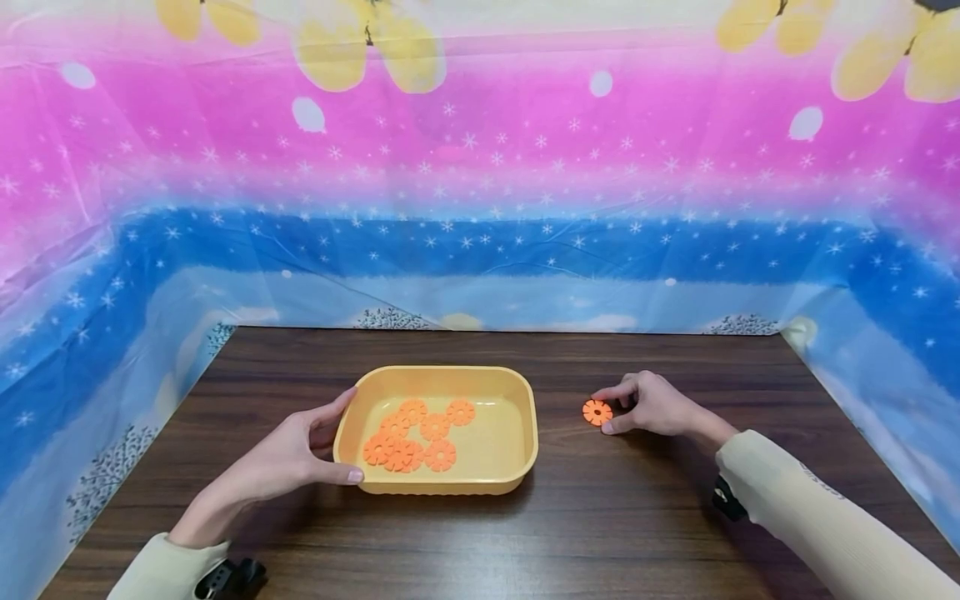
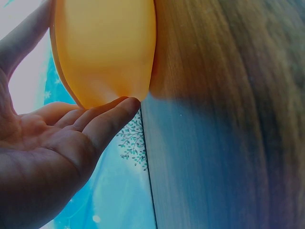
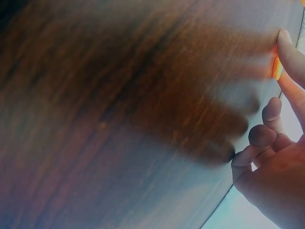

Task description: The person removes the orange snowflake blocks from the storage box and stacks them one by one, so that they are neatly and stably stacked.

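A yellow plastic bin (image 1: 480,485) with rounded corners stands on the table. My left hand (image 1: 277,454) holds its left end, thumb at the near corner and fingers at the far one. In the left wrist view, the fingers of my left hand (image 2: 66,133) press on the bin's outer wall (image 2: 105,52). Several orange notched building discs (image 1: 439,455) lie inside, mostly bunched to the left, some overlapping. To the right of the bin, my right hand (image 1: 651,407) pinches one orange disc (image 1: 588,412) between thumb and index finger. In the right wrist view only this disc's edge (image 3: 277,68) shows.
The dark wood-grain table (image 1: 570,533) ends at a patterned cloth backdrop (image 1: 480,242) behind and at both sides. Dark straps with devices sit at both wrists, over pale sleeves (image 1: 817,508).
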Motion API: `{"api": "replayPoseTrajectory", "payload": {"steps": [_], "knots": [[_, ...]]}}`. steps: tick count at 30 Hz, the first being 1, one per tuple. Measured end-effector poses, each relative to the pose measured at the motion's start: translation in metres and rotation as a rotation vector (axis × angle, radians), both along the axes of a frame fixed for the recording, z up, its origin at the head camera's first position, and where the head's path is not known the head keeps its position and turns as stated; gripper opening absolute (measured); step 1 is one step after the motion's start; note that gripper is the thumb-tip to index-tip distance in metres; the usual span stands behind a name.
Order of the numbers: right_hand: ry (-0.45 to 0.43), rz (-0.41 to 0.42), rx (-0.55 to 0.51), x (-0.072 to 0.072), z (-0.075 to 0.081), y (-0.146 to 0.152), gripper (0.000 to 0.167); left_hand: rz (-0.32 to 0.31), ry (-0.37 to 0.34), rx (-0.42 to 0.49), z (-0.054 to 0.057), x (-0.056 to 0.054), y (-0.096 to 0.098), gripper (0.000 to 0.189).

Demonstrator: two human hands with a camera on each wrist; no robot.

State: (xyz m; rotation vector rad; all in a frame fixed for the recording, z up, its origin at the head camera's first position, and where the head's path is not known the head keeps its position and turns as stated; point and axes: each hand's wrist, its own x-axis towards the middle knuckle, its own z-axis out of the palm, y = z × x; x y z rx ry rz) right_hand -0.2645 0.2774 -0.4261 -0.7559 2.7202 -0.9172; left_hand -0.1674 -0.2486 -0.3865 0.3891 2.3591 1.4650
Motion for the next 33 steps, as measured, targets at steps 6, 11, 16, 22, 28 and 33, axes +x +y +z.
{"api": "replayPoseTrajectory", "payload": {"steps": [6, 11, 16, 22, 28, 33], "knots": [[0.008, 0.002, -0.003, 0.000, 0.000, 0.000, 0.050, -0.002, -0.001, 0.005, 0.001, 0.001, 0.000, 0.114], [0.004, 0.002, -0.001, 0.001, 0.000, 0.000, 0.050, 0.002, -0.013, 0.014, 0.001, 0.002, 0.000, 0.114], [-0.005, -0.007, 0.003, 0.001, 0.001, -0.001, 0.051, 0.002, -0.013, 0.014, 0.000, 0.002, 0.000, 0.115], [-0.024, -0.019, -0.024, 0.002, 0.006, 0.000, 0.054, -0.011, -0.003, 0.008, 0.000, 0.001, -0.001, 0.114], [-0.064, -0.019, -0.087, 0.000, 0.020, -0.008, 0.058, -0.013, 0.001, 0.008, 0.000, 0.001, -0.001, 0.114], [-0.084, 0.015, -0.166, 0.002, 0.035, -0.022, 0.056, -0.009, -0.003, 0.005, 0.000, 0.001, -0.001, 0.114]]}}
